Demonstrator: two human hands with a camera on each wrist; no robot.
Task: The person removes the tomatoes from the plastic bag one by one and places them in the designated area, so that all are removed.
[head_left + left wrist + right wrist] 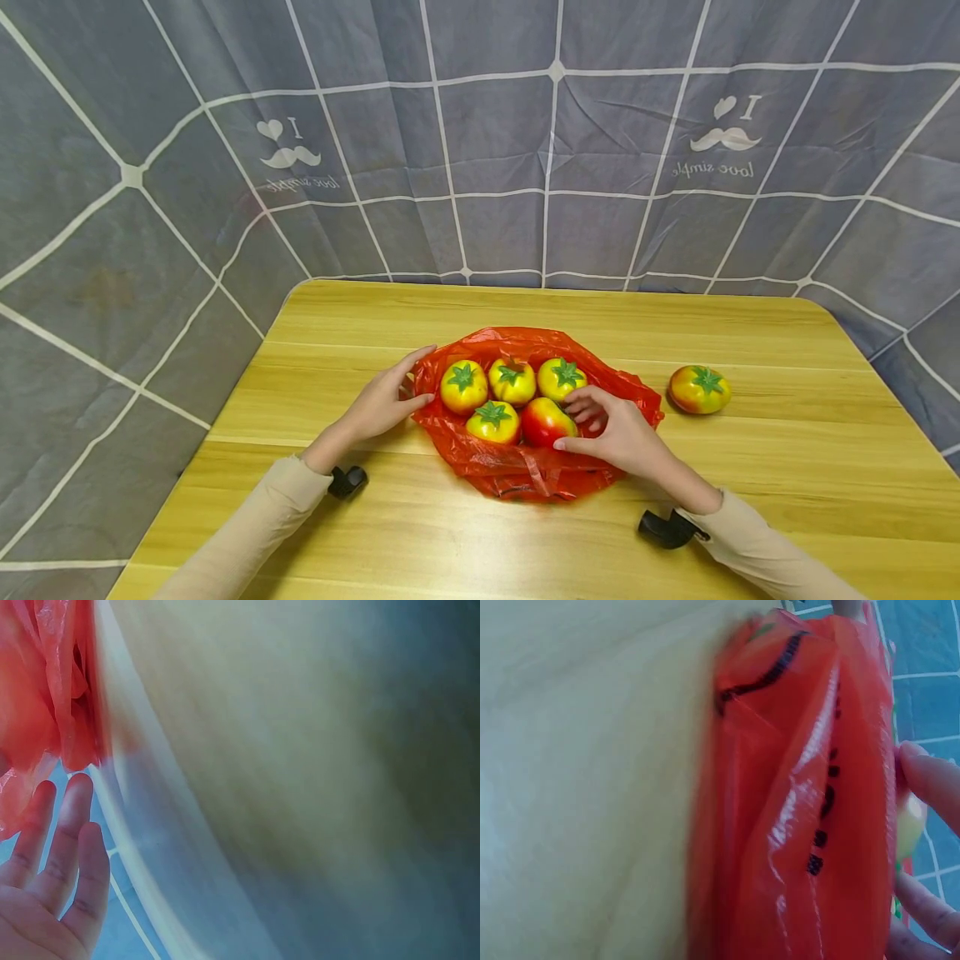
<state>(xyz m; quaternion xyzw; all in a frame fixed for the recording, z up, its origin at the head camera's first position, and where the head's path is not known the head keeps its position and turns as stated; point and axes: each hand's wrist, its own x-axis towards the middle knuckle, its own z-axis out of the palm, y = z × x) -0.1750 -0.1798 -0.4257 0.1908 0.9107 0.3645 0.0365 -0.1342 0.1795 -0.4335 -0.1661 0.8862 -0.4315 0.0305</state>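
Observation:
A red plastic bag (517, 475) lies spread on the table with several yellow tomatoes (464, 387) inside, green star-shaped tops up. Nearest the right hand is a redder tomato (546, 423), tilted so its top does not show. My right hand (618, 429) holds this tomato between thumb and fingertips, and in the right wrist view the bag's printed side (802, 795) covers most of it. At the bag's left rim is my left hand (382, 402), thumb and fingers spread apart. Its fingers (64, 847) look nearly straight beside the bag in the left wrist view.
Another red-and-yellow tomato (699, 389) sits on the wooden table (360, 533), to the right of the bag. A grey curtain (495, 167) with white lines hangs behind the table and along its sides. Black wrist mounts (667, 529) stick out under both cuffs.

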